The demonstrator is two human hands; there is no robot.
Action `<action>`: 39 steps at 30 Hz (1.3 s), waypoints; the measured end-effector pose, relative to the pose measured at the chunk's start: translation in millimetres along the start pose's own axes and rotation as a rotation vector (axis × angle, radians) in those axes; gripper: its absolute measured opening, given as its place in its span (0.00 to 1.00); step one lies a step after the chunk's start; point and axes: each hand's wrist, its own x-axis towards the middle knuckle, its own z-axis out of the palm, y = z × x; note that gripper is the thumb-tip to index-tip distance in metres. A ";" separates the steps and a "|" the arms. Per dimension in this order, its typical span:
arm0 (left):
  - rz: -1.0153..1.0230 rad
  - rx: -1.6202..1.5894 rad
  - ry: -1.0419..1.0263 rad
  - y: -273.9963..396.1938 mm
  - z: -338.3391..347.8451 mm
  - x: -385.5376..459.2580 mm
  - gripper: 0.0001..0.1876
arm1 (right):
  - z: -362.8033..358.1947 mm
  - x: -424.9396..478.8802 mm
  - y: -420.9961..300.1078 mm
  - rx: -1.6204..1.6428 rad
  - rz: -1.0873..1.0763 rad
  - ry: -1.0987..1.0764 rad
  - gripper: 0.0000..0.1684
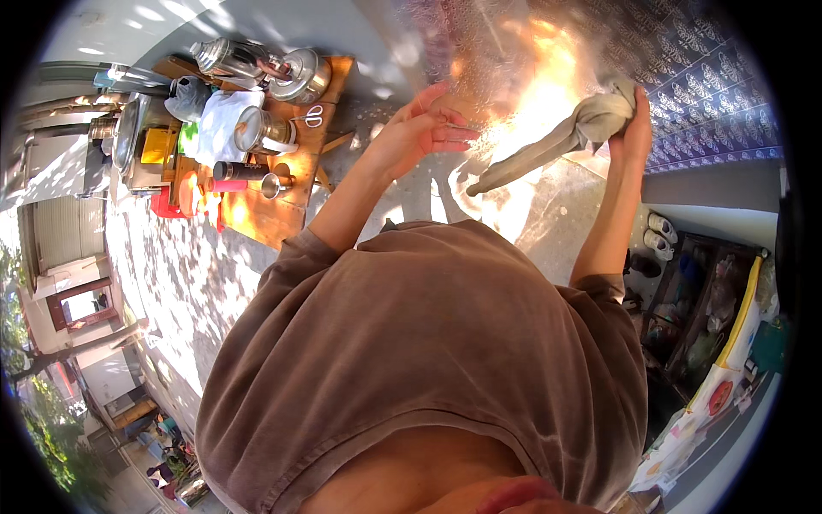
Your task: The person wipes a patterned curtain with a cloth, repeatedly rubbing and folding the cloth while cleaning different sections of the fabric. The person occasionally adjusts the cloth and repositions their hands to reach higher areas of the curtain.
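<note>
My right hand [632,128] grips the bunched end of a grey-beige cloth [594,119]. Its narrow, twisted length slants down to the left, tapering to a loose tip near the middle of the view. Apart from the cloth, my left hand [431,128] is raised with bent, spread fingers and holds nothing. Behind both hands hangs a translucent patterned curtain [713,103] with pale butterfly shapes, partly washed out by bright sunlight.
At left, a wooden table [276,218] carries a metal kettle [302,76], scissors [313,116], a glass jug [253,128], a black bottle [241,171] and a metal cup [272,186]. At right stand a dark shelf rack [687,302] and white shoes [659,236].
</note>
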 end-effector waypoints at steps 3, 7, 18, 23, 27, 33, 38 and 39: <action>-0.070 -0.079 -0.146 -6.8 -6.5 2.7 0.26 | 5.2 36.9 44.2 0.169 0.334 -0.352 0.19; -0.110 -0.120 -0.158 -7.6 -5.9 -0.2 0.24 | 92.6 -28.9 85.0 -0.710 -0.082 -0.879 0.16; -0.029 -0.007 0.099 -3.1 -15.1 4.5 0.24 | 70.1 1.1 88.5 -0.395 0.327 -0.472 0.17; -0.077 -0.074 0.138 -2.4 -10.4 11.8 0.26 | 99.6 13.3 90.8 0.157 0.598 -0.814 0.20; -0.105 -0.070 0.113 -4.9 -10.1 26.3 0.25 | 109.3 2.6 91.3 -0.386 0.449 -1.095 0.21; -0.063 0.006 0.244 -1.7 -20.7 42.2 0.22 | 32.3 49.4 91.2 0.163 0.542 -0.625 0.14; 0.066 0.164 0.104 -6.5 -69.4 80.4 0.16 | -40.8 37.9 109.8 0.441 0.431 -0.091 0.19; 0.085 0.207 0.086 -2.7 -76.0 90.4 0.16 | -36.4 20.9 112.1 0.447 0.472 -0.069 0.21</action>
